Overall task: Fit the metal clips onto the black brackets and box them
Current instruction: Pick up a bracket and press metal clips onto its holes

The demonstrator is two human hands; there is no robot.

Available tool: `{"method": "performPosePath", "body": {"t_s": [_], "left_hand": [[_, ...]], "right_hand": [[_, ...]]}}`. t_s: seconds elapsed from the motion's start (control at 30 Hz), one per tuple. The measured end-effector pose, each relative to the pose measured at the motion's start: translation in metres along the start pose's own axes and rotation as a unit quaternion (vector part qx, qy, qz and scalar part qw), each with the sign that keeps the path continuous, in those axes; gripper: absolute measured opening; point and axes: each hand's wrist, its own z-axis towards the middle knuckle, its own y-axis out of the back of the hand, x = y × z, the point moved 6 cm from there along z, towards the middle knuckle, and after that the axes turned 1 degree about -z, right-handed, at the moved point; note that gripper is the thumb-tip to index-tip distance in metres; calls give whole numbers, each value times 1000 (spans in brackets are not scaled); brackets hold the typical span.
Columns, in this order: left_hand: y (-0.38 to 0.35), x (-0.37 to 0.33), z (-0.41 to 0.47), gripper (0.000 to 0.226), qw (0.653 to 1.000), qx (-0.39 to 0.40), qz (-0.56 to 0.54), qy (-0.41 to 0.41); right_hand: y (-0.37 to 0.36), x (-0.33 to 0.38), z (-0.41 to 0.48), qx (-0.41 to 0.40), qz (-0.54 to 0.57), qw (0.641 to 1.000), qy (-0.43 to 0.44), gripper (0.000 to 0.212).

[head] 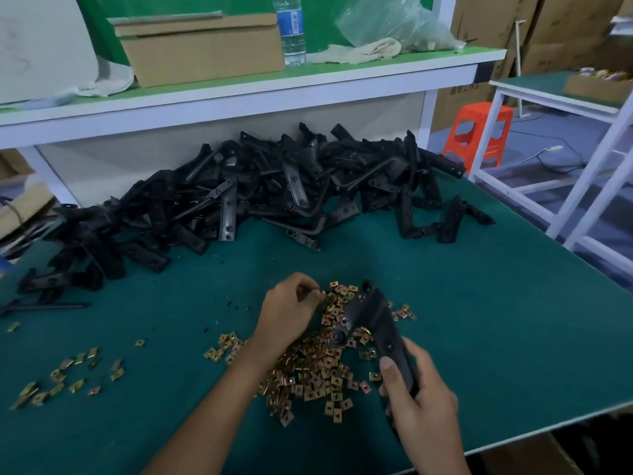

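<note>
Metal clips [322,368]: a loose brass-coloured heap lies near the middle of the tabletop's [496,320] near edge. A thinner scatter [68,375] is spread toward the near left corner.
- Handling: judged light, stiff, thin folded sheet metal. The edges are likely sharp and the pieces prone to slip or nest together. A fingertip pinch across the flat faces is advised, one at a time.

Left hand [287,311]: placed at the far side of the heap, fingers curled. The tips appear pinched on one clip, though the piece is too small for this to be confirmed.

Black bracket [371,317]: held over the heap, slanting up and away. Its lower end is gripped by the right hand [421,402], thumb laid along the upper face.
- Handling: judged rigid, matt moulded plastic or coated metal, moderately light and not fragile. The long arm offers the secure hold, leaving the holed end free for clip fitting.

Bracket pile [260,193]: a large tangled stock is banked along the far edge. Snagging is expected when one is drawn out.

Cardboard box [202,49]: set on the shelf above, flaps partly open. It cannot be told whether this is the packing box.

Writing:
- The water bottle [291,29] carries a blue label, text unreadable.
- The carton [459,90] behind the shelf leg shows dark printed characters, not legible.
</note>
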Motion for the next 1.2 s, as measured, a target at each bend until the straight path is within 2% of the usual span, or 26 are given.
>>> {"method": "performPosePath", "body": {"t_s": [0.1, 0.23, 0.4, 0.47, 0.57, 0.67, 0.83, 1.03, 1.2], "left_hand": [[18, 2, -20, 12, 993, 10, -116, 25], [41, -1, -41, 23, 977, 9, -212, 20], [50, 11, -56, 8, 948, -5, -304, 89], [49, 11, -62, 10, 938, 3, -334, 94], [42, 4, -69, 22, 941, 21, -330, 78], [32, -1, -72, 16, 942, 23, -324, 86], [20, -2, -79, 13, 935, 45, -334, 108], [16, -1, -86, 14, 912, 39, -386, 132], [18, -1, -87, 11, 918, 39, -374, 129]], "right_hand": [[-3, 1, 0, 10, -5, 1000, -4, 51], [-9, 11, -1, 30, 19, 999, -7, 44], [-21, 14, -9, 46, 28, 999, 4, 46], [-22, 15, -11, 50, 14, 998, 24, 43], [-21, 14, -12, 51, 4, 998, 35, 37], [-20, 16, -13, 47, -6, 998, 48, 31], [-20, 15, -13, 41, -6, 997, 58, 32], [-20, 15, -13, 33, -10, 997, 68, 29], [-19, 16, -13, 31, -14, 996, 79, 26]]}}
